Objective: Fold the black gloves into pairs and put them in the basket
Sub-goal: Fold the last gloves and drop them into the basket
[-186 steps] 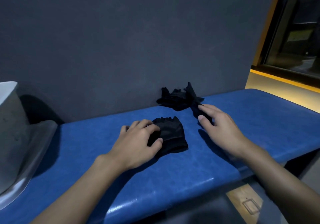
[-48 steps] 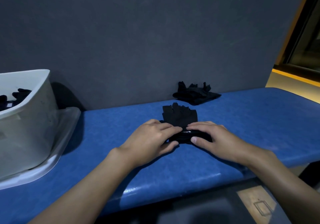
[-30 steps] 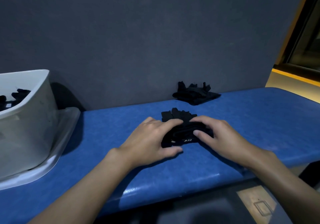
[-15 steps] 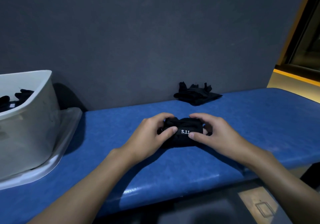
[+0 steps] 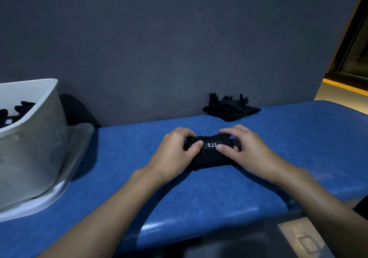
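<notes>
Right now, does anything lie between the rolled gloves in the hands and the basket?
Nothing visible does. The left hand and right hand grip the rolled gloves; the bench stretch toward the basket holds nothing. The loose gloves lie back right, by the wall, off that path.

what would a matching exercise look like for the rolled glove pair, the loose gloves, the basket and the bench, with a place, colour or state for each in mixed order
Things
1. rolled glove pair
2. loose gloves
3. basket
4. bench

Place, colour or state
a. white, at the far left, with folded gloves inside
b. blue, bearing all the rest
c. gripped by the left hand and the right hand
d. heaped against the wall, untouched

Pairs: 1-c, 2-d, 3-a, 4-b
</notes>
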Demonstrator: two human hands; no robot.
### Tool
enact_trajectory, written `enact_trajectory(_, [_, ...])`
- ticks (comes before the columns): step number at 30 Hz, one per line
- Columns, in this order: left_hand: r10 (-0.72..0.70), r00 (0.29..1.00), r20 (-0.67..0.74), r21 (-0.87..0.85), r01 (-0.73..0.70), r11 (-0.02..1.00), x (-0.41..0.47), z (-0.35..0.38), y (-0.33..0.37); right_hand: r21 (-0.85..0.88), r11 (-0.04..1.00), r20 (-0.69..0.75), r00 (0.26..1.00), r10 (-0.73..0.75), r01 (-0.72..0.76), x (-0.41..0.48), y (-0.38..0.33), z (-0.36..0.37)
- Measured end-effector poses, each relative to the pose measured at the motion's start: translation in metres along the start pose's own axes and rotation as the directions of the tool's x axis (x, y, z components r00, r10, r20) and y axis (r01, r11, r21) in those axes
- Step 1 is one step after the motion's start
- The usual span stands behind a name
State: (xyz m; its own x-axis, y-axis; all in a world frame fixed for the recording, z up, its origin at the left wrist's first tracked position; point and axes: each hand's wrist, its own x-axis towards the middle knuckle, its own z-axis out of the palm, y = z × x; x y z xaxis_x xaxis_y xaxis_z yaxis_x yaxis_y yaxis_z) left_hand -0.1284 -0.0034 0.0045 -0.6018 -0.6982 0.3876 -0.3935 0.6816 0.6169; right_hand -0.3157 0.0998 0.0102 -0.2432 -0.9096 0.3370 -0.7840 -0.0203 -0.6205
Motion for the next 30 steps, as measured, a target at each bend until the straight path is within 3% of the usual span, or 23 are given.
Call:
enact_trajectory(11, [-0.067,0.996,0.061,0.069,0.063,0.996,0.004,-0.001,-0.006,-0.143,0.988,0.132,0.988,0.084,-0.065,0.017,0.007,0.007])
enact_trajectory(14, [-0.06,0.996,0.06,0.042,0.058,0.997,0.003,-0.002,-0.006,-0.057,0.987,0.183,0.97,0.158,-0.15,0.021,0.007,0.006])
enact_trajectory(22, [0.057,0.994,0.09,-0.111,-0.047,0.993,-0.004,-0.004,-0.002,0.187,0.96,0.354,0.926,0.131,-0.207,0.016,-0.006,-0.006])
enact_trajectory(30, [0.085,0.996,0.018,-0.166,-0.081,0.983,-0.026,-0.022,0.003,0.275,0.952,0.371,0.928,0.025,-0.135,0.004,-0.032,-0.003])
